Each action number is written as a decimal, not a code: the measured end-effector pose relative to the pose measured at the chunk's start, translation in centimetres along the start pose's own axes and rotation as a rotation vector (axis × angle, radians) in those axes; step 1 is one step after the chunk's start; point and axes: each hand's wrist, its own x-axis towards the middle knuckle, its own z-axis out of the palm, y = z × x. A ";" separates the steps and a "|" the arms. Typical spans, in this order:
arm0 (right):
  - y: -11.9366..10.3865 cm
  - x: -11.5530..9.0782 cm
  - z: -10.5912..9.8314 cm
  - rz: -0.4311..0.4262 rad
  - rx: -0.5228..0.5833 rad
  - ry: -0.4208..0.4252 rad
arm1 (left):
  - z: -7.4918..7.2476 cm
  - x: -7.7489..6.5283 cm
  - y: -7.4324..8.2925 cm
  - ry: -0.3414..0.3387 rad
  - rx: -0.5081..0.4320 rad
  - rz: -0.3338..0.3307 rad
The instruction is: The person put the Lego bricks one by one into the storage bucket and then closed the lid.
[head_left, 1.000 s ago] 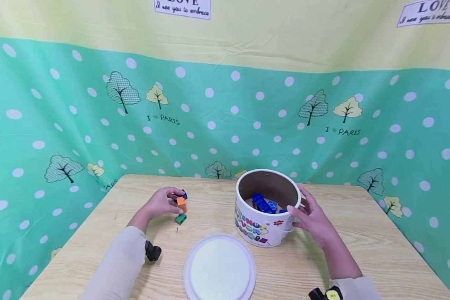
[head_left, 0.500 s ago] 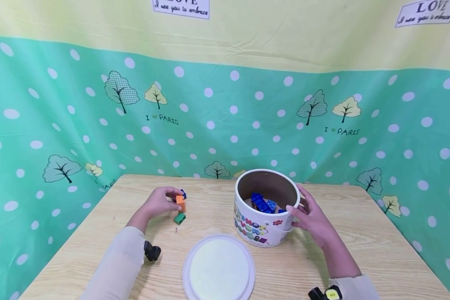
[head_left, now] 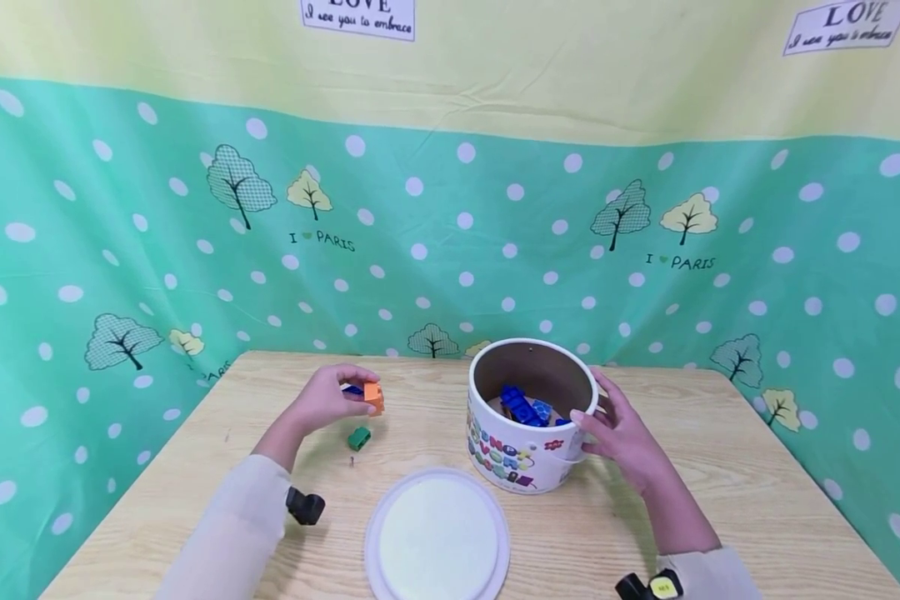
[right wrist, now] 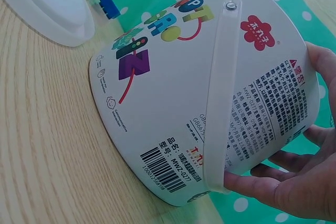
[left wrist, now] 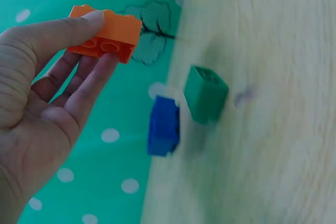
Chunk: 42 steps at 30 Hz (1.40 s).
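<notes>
My left hand (head_left: 322,404) pinches an orange toy brick (head_left: 373,397) between thumb and fingers, raised off the table in the left wrist view. Below it lie a blue brick (left wrist: 164,126) and a green brick (left wrist: 206,95); in the head view the blue one is mostly hidden behind the hand. At the right stands a white round bucket (head_left: 504,454) with printed letters and several blue bricks (head_left: 520,407) inside. My right hand (head_left: 624,437) holds the bucket's right side, thumb at the rim and fingers along the outer wall.
A round white lid (head_left: 438,537) lies flat on the wooden table (head_left: 720,467) in front of the bucket. The bucket's white strap handle (right wrist: 223,98) hangs down its side. A green dotted cloth (head_left: 390,275) hangs behind the table and at both sides.
My left hand has lifted the orange brick and moved it slightly to the right, away from the green and blue bricks. The right hand and bucket have stayed in place.
</notes>
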 end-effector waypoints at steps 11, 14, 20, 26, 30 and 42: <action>0.1 0.0 0.0 0.007 0.011 0.010 | 1.1 -0.1 3.7 -0.048 -0.133 0.086; 0.2 0.0 0.1 0.003 0.018 0.006 | 1.3 -0.1 4.8 -0.064 -0.159 0.109; 0.1 0.0 0.0 0.005 0.011 0.015 | 1.8 0.3 6.5 -0.101 -0.173 0.174; 0.1 0.2 0.0 -0.001 0.006 0.004 | 2.2 0.6 7.8 -0.105 -0.213 0.210; 0.1 0.1 0.1 0.000 0.003 0.005 | 2.3 0.5 8.6 -0.125 -0.250 0.234; -0.5 -0.1 0.2 0.011 0.014 -0.002 | 2.5 0.8 11.2 -0.137 -0.207 0.291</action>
